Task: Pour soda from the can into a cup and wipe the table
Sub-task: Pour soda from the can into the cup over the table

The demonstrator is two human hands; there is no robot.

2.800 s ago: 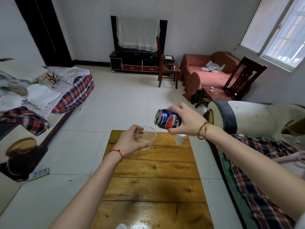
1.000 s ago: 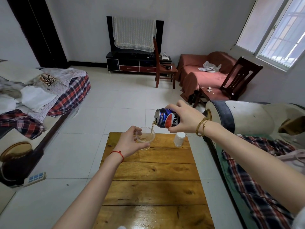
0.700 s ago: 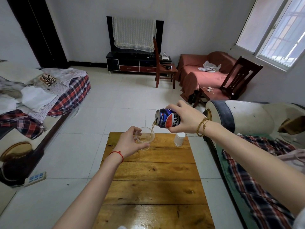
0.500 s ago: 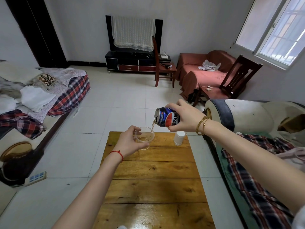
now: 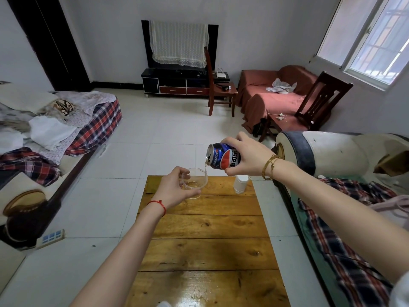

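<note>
Here the right grip [image 5: 245,157] wraps the tilted can [image 5: 223,156] above the left grip's [image 5: 174,188] cup [image 5: 195,182].

Both hands work above the far end of the tabletop [image 5: 205,227]. The left hand [image 5: 174,188] grips the cup [image 5: 195,182] and the right hand [image 5: 247,155] holds the can [image 5: 223,156] tilted just above its rim, so the air between them is taken by the thin stream. A white container [image 5: 241,183] stands on the far right corner, directly under the right wrist, blocking a straight drop there. The near and middle planks lie open under the forearms. A sofa [image 5: 345,247] runs close along the tabletop's right edge; bare floor [image 5: 106,204] lies to its left.
</note>
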